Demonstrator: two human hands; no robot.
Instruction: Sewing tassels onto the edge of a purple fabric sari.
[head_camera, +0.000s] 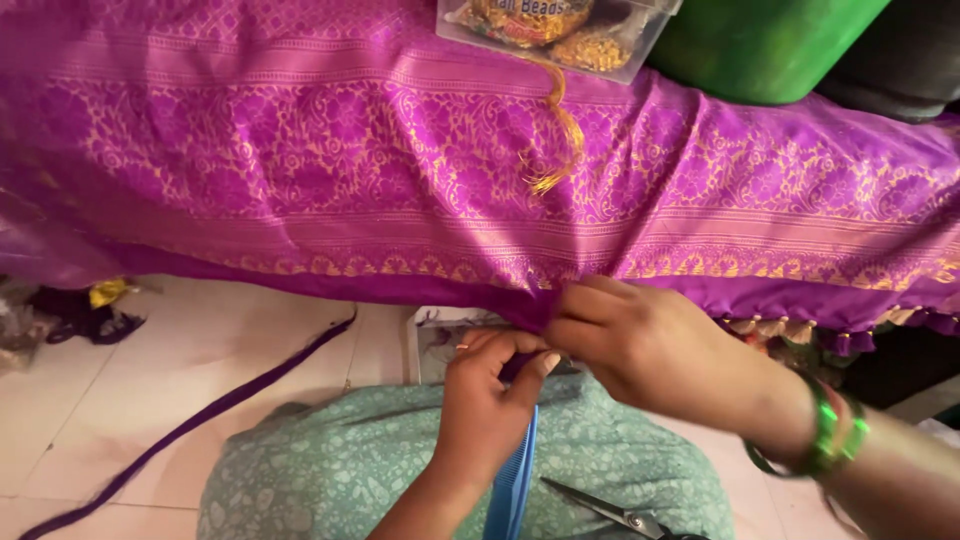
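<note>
Both hands, left (490, 395) and right (640, 345), pinched the sari (400, 170) hem tight; best kept taut, pinches close together

Two hands meet at mid-frame. The left hand (490, 395) rises from below, forearm upright, fingers curled and thumb pressed in a pinch. The right hand (640, 345) reaches in from the right, knuckles up, fingertips apparently pinched against the left's, wrist ringed with bangles.
</note>
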